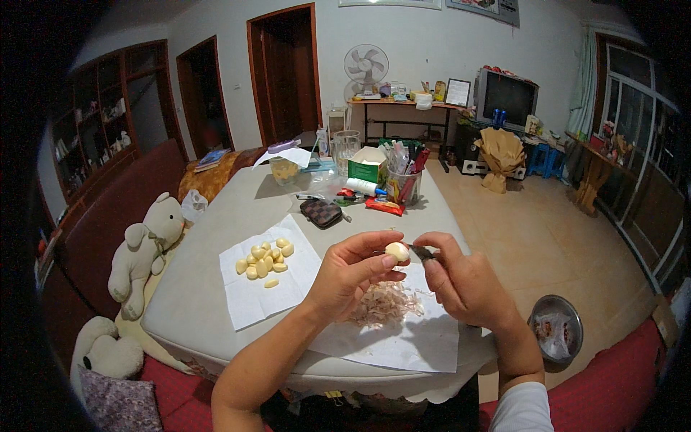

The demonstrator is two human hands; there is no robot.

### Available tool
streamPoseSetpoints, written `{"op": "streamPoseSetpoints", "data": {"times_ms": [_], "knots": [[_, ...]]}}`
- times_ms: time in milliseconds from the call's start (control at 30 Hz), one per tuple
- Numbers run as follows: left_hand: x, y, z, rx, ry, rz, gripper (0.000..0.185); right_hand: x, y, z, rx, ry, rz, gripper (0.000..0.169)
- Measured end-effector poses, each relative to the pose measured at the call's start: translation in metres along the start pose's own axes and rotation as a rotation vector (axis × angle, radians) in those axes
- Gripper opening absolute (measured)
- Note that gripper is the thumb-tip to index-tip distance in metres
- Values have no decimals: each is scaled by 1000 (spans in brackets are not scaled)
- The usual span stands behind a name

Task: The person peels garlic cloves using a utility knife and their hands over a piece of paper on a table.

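Between the thumb and fingers of my left hand (pixel 353 272) is a garlic clove (pixel 398 251), mostly bare with a whitish patch on its right side. My right hand (pixel 467 283) pinches a small dark blade (pixel 422 252), its tip close to the clove; whether they touch I cannot tell. Below both hands, a heap of garlic skins (pixel 386 305) lies on a white paper sheet (pixel 415 351). Left of my left forearm, several peeled garlic cloves (pixel 261 267) are piled on another white paper (pixel 243 308), one clove lying apart at the front.
Beyond the hands on the covered table (pixel 189 302) are a checkered pouch (pixel 321 213), a white tube (pixel 363 187), a pen cup (pixel 404 186), a green box (pixel 368 164) and a glass mug (pixel 346 148). A metal basin (pixel 555 332) stands on the floor at right. Plush toys (pixel 151 243) sit at left.
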State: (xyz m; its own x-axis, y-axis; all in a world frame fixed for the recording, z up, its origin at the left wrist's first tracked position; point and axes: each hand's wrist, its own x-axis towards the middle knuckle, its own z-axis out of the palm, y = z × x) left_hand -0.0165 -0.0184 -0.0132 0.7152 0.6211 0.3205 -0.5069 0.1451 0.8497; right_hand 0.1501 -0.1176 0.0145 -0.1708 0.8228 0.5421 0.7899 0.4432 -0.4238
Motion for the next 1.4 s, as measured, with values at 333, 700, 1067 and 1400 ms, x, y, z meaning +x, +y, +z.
{"op": "streamPoseSetpoints", "data": {"times_ms": [333,700,1067,1400], "knots": [[1,-6,-3,-46,-6,-10,30,2,-3,10,-222,72,-140,26],[2,-6,-3,-69,-18,-22,28,1,-1,5,-217,24,-109,23],[1,-8,-3,-44,-62,-52,28,2,6,7,-242,30,-167,21],[2,-6,-5,2,-25,-63,29,4,0,6,-238,-34,-124,18]]}}
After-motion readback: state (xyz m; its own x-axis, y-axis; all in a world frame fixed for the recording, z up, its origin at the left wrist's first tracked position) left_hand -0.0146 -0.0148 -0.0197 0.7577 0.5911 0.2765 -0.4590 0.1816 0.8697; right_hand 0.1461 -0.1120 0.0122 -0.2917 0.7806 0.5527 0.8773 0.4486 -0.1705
